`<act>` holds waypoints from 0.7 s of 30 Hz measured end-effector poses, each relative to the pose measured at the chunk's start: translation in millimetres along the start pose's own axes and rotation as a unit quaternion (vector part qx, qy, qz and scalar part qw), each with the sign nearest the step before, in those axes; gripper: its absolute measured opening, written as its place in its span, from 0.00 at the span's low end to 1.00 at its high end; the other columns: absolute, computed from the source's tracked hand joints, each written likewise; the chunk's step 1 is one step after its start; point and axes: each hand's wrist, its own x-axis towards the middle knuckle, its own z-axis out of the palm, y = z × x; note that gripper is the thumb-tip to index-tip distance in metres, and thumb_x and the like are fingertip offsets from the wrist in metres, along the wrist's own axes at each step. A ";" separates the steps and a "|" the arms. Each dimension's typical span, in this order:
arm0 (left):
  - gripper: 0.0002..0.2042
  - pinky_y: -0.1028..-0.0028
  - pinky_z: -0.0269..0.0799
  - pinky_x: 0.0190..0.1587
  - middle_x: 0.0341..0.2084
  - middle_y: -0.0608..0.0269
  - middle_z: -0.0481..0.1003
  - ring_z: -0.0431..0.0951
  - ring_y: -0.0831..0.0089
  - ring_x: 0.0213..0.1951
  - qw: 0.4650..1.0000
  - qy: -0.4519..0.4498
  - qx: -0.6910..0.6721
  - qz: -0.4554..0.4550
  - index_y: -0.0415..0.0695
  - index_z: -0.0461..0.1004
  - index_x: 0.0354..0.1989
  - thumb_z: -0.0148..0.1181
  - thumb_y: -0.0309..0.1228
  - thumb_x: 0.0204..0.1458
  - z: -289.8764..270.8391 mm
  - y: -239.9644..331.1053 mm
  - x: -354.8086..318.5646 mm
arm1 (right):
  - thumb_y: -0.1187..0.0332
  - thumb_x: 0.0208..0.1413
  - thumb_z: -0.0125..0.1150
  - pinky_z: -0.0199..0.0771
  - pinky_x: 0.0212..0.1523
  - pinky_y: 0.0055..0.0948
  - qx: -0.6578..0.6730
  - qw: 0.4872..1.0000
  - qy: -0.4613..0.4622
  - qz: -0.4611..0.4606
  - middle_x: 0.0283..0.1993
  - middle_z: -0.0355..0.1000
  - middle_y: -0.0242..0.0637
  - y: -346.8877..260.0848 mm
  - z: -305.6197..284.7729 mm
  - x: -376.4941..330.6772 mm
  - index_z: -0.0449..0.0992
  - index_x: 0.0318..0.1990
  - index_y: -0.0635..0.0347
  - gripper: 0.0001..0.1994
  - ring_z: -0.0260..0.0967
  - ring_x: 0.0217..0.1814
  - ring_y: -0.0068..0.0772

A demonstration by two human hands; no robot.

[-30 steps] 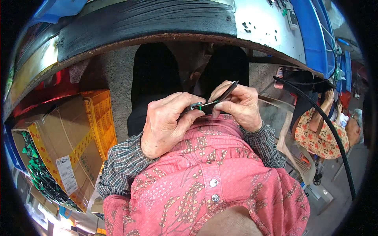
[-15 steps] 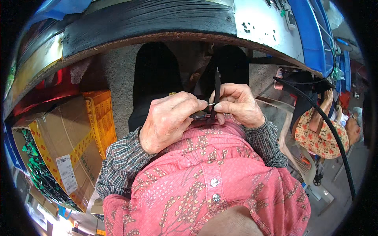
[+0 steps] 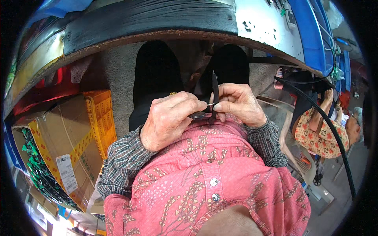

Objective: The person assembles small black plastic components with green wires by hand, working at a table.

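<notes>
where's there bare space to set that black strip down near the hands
Bare patches: the grey floor between the yellow crate and the dark legs, and the white bench top ahead. Left is crowded with the cardboard box; right, a seated person.

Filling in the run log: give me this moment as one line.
left hand: pinches thin pale pin | right hand: holds narrow dark strip upright | hands: close together at waist, over pink patterned shirt

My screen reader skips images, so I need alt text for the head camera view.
Two hands meet at the person's waist: the left hand and right hand pinch a thin dark strip standing upright between them, above a pink patterned shirt. A cardboard box sits at left.
</notes>
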 end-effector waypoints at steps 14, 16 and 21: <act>0.16 0.71 0.72 0.29 0.32 0.59 0.75 0.78 0.65 0.31 0.995 -0.006 0.067 0.079 0.41 0.76 0.36 0.58 0.18 0.34 3.2 -1.1 -3.5 | 0.75 0.54 0.60 0.63 0.19 0.14 0.074 0.994 -0.031 0.071 0.25 0.70 0.31 4.0 -4.7 3.7 0.72 0.37 0.68 0.06 0.67 0.18 0.17; 0.15 0.72 0.70 0.26 0.32 0.59 0.75 0.77 0.66 0.28 0.993 0.001 0.074 0.094 0.42 0.77 0.36 0.60 0.22 0.35 4.8 -4.4 -5.2 | 0.75 0.54 0.60 0.64 0.18 0.14 0.094 0.992 -0.043 0.076 0.26 0.70 0.31 4.9 -5.7 4.8 0.72 0.36 0.69 0.07 0.67 0.18 0.17; 0.13 0.71 0.71 0.31 0.33 0.58 0.72 0.74 0.67 0.29 0.989 -0.033 0.099 0.107 0.40 0.75 0.37 0.60 0.25 0.39 0.7 -1.9 -6.9 | 0.74 0.54 0.61 0.66 0.16 0.13 0.121 0.987 -0.053 0.086 0.27 0.70 0.32 3.7 -4.9 7.0 0.72 0.36 0.71 0.08 0.66 0.17 0.17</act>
